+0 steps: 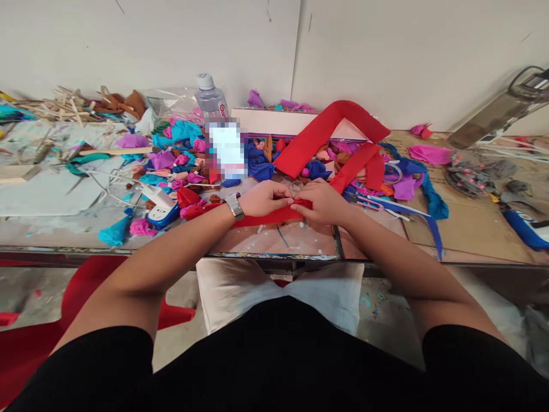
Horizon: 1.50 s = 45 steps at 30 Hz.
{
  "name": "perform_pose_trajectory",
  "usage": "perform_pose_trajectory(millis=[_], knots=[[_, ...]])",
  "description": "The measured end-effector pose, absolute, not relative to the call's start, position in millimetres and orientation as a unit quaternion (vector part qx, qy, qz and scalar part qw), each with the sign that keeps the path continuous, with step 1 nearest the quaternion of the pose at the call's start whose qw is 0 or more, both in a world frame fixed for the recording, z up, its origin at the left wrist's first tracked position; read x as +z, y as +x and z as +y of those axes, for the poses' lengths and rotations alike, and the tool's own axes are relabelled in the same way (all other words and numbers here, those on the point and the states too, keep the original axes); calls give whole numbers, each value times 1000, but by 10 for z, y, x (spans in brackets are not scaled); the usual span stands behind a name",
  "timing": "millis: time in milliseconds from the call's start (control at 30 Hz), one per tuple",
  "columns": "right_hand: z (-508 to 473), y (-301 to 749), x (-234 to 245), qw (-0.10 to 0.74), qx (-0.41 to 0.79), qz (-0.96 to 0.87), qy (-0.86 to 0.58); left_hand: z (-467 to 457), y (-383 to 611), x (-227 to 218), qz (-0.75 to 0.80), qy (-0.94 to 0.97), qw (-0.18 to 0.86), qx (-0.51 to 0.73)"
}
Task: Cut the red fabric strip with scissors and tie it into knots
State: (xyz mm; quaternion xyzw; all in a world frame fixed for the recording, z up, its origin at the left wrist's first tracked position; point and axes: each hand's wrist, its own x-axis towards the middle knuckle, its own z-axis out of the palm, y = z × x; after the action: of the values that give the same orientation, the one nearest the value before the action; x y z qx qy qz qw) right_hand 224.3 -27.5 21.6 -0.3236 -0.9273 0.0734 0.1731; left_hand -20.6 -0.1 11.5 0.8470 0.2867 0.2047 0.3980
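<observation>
My left hand (266, 198), with a metal-banded watch (234, 206) at its wrist, has thumb and forefinger pinched together at the table's front. Fingertip to fingertip with it, my right hand (321, 202) has its fingers closed on a red crepe paper strip (274, 216). This strip runs leftward beneath my left hand, and its pinched part is mostly hidden by my fingers. Just beyond my hands, a wider folded red strip (317, 140) lies over a heap of crumpled paper flowers. Scissors with pink handles (371, 202) rest right of my right hand.
A plastic bottle (212, 100) stands behind a blurred bright screen (227, 150). Left of my arm are a blue-and-white power strip (163, 213) and a teal paper piece (115, 229). A tumbler (493, 114) leans at the back right, beyond flat cardboard (472, 229).
</observation>
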Motion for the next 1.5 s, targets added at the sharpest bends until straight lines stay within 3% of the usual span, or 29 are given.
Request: perform_pose_trajectory(millis=[533, 900, 1500], knots=[[-296, 2213, 125, 226, 101, -919, -308, -38, -249, 259, 283, 879, 353, 152], [-245, 2214, 38, 294, 54, -906, -300, -20, -262, 248, 282, 880, 350, 154], [-252, 2181, 35, 311, 21, -893, -326, -58, -230, 231, 308, 869, 342, 182]])
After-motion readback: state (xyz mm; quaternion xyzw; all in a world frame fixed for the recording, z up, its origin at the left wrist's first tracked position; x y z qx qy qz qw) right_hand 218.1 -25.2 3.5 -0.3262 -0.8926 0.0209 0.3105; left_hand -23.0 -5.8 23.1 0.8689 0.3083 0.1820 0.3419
